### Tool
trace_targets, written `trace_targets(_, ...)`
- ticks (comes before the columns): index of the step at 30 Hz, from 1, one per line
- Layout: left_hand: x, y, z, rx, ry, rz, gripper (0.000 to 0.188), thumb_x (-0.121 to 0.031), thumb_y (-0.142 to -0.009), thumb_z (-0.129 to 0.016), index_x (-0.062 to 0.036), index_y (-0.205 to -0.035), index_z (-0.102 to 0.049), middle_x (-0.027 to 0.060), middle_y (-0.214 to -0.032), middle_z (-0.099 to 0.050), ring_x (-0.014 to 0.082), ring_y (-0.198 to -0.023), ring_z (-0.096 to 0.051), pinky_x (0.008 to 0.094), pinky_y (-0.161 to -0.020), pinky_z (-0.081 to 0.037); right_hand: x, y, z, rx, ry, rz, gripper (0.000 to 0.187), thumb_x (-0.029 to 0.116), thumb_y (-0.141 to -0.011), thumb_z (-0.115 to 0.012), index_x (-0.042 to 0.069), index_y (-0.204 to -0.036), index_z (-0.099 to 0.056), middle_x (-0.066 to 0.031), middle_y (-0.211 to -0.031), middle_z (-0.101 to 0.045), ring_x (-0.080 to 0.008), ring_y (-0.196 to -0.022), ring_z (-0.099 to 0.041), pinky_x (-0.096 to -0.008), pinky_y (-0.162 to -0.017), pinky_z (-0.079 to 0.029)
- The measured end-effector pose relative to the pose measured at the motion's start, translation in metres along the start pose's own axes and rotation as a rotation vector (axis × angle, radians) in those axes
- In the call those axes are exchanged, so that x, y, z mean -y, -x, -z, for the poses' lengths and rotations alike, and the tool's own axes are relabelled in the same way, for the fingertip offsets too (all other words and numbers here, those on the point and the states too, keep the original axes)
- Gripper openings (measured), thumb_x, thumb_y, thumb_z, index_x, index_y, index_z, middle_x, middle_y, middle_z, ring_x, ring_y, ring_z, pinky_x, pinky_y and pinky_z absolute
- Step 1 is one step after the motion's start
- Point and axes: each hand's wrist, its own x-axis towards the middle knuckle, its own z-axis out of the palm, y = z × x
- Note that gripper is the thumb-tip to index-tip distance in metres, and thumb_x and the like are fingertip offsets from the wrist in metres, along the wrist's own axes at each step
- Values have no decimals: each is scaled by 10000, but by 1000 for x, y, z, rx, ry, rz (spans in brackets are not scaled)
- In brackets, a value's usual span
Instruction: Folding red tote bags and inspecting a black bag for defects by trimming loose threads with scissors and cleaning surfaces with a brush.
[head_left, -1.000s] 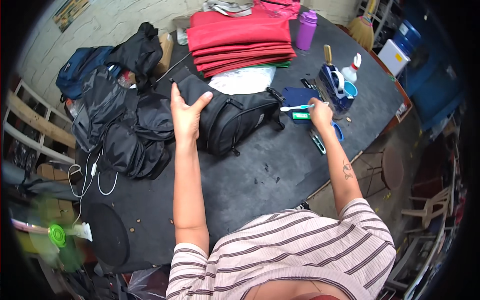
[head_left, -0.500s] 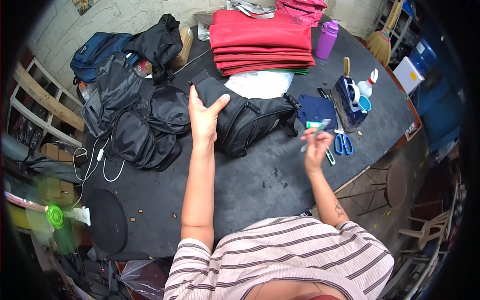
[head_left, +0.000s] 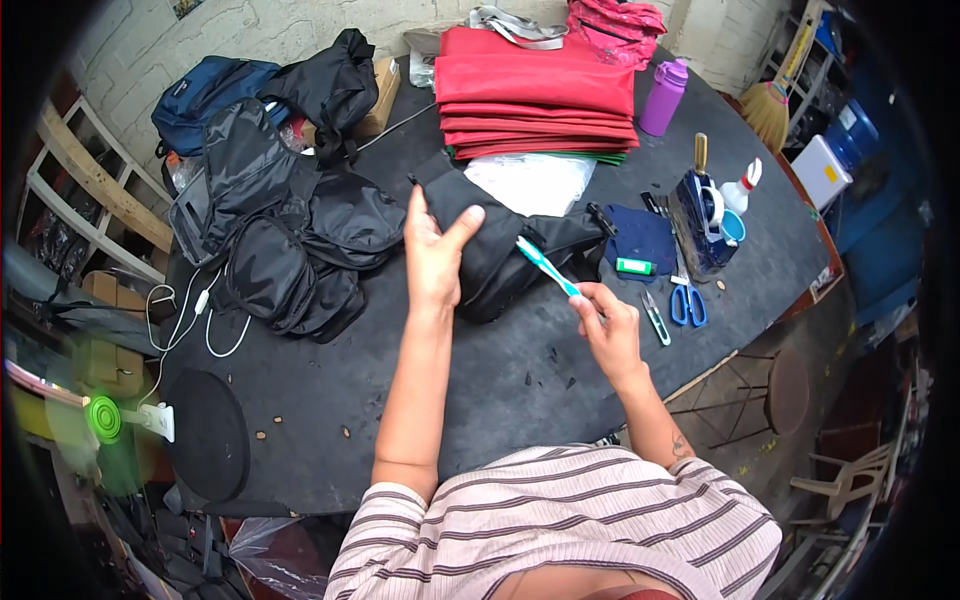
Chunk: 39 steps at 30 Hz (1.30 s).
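Note:
A black zippered bag rests on the dark table in front of me. My left hand grips its left side, with the thumb on top and the fingers mostly hidden behind it. Between the fingers and thumb of my right hand is a turquoise and white toothbrush. Its bristle end reaches over the bag's right part, near a zipper; whether it touches the fabric I cannot tell. Right of the bag lie a dark blue cloth, a small green box, thread snips and blue-handled scissors.
Several black bags crowd the table's left side, beside a blue backpack. A folded red fabric stack stands at the back, near a purple bottle. To the right are a tape dispenser and a spray bottle. A blurred green fan sits at left.
My right hand has come left from beside the scissors, bringing the toothbrush over the bag. My left hand still holds the bag, whose right part now lies lower or turned.

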Motion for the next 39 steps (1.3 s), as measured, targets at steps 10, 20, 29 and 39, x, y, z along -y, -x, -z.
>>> trace_targets(10,7,21,-15,4,219,165,339,-264,-931,-604,47,-1067,-617,144,-982,-672,226,-924,-655,364,-839,-533,16,13,-31,72,-160,-146,270,209,-967,-541,-8,-818,-602,-91,-570,-583,-188,-476,-569,-310,-463,-413)
trace_targets(20,22,41,-22,-48,320,126,385,-297,-948,-568,60,-1089,-592,151,-985,-671,217,-908,-657,345,-825,-543,25,-4,-20,599,-1402,-620,373,308,-1011,-446,32,-771,-521,42,-424,-355,-66,-316,-301,-237,-368,-245)
trace_targets(29,29,44,-34,-98,433,50,357,-287,-949,-550,35,-1099,-582,160,-995,-660,252,-928,-645,376,-817,-560,27,10,-39,411,-1358,-468,373,288,-1021,-427,45,-760,-535,53,-442,-374,-55,-340,-359,-228,-387,-250)
trace_targets(39,5,34,-35,-104,229,-2,313,-259,-968,-543,33,-1066,-591,164,-959,-675,208,-856,-656,341,-776,-553,43,20,-23,171,-539,-9,211,116,-978,-503,-35,-1084,-605,7,-649,-463,-99,-537,-426,-279,-501,-381)
